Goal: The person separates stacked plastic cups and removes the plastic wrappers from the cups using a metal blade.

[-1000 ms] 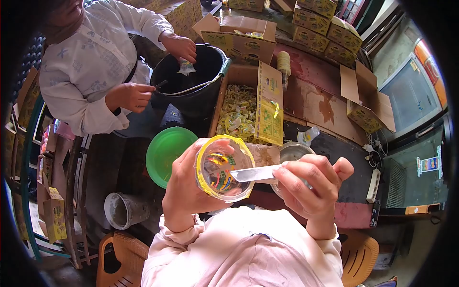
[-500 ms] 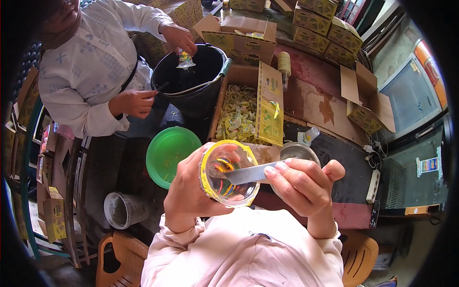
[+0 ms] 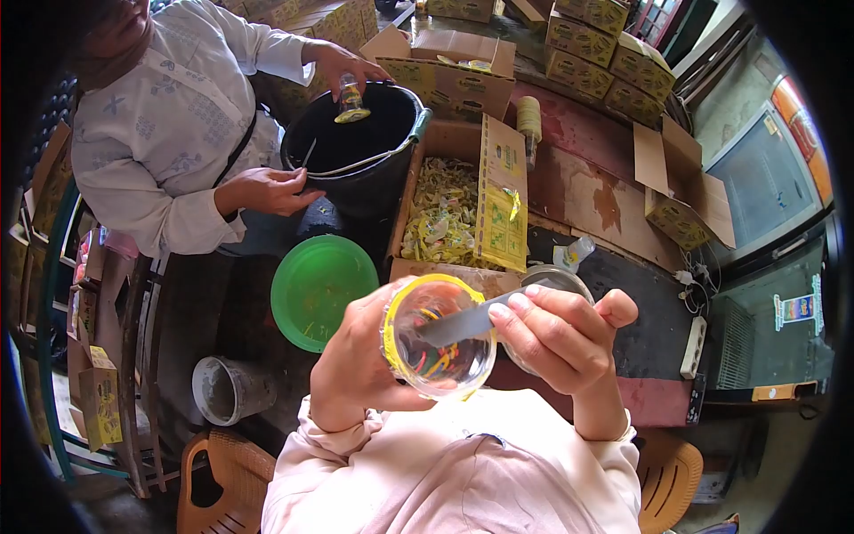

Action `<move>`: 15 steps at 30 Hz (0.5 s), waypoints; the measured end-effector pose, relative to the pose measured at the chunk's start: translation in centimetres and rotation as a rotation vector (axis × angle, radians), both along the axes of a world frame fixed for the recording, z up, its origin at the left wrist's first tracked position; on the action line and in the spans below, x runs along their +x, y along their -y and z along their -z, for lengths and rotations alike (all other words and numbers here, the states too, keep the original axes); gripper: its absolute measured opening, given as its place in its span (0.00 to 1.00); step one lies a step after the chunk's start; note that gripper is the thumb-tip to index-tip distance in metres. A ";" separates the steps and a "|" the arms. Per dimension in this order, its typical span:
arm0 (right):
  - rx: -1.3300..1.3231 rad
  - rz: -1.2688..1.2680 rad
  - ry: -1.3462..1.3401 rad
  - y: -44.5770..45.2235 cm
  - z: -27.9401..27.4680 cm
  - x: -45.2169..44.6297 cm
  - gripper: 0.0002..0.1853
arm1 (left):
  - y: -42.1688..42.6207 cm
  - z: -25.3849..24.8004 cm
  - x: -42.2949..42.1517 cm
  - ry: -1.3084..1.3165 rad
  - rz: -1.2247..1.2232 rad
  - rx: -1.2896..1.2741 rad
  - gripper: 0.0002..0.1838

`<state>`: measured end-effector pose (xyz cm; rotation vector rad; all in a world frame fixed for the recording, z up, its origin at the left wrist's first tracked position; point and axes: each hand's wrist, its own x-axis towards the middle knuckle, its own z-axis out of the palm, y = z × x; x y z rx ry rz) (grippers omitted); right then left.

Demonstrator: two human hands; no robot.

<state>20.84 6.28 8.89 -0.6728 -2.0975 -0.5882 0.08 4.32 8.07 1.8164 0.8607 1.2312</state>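
My left hand point(image 3: 356, 351) is wrapped round a clear plastic cup point(image 3: 449, 372), its mouth tilted up toward me. A yellow strip clings to the left and upper part of the rim, and coloured print shows through the wall. In my right hand point(image 3: 565, 338) a flat metal blade point(image 3: 463, 326) is pinched between thumb and fingers. The blade's far end reaches across the cup's mouth; whether it touches the rim I cannot tell. Behind my right hand is a round metal-looking container point(image 3: 562, 278), partly hidden.
Across from me a co-worker holds a small cup point(image 3: 350, 100) over a black bucket point(image 3: 356, 182). A carton point(image 3: 503, 191) of yellow scraps stands beside it. There are also a green basin point(image 3: 311, 294), a whitish pail point(image 3: 222, 392), stacked boxes point(image 3: 583, 40) and an orange chair point(image 3: 227, 476).
The cup has shifted slightly right and down and turned, with less yellow showing along its lower rim. The blade tilts more steeply. The co-worker's cup has turned and both their hands have moved right.
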 end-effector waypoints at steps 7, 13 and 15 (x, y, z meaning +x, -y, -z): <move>-0.042 0.013 -0.021 0.6 -0.4 0.5 0.05 | -0.2 0.6 0.0 0.087 0.029 -0.113 0.36; -0.069 0.048 0.024 1.6 -1.0 0.7 0.06 | -0.2 0.2 -0.1 0.021 0.015 -0.088 0.36; -0.044 0.054 0.019 1.5 -0.7 0.6 0.06 | 0.0 0.1 0.0 -0.015 -0.003 -0.081 0.36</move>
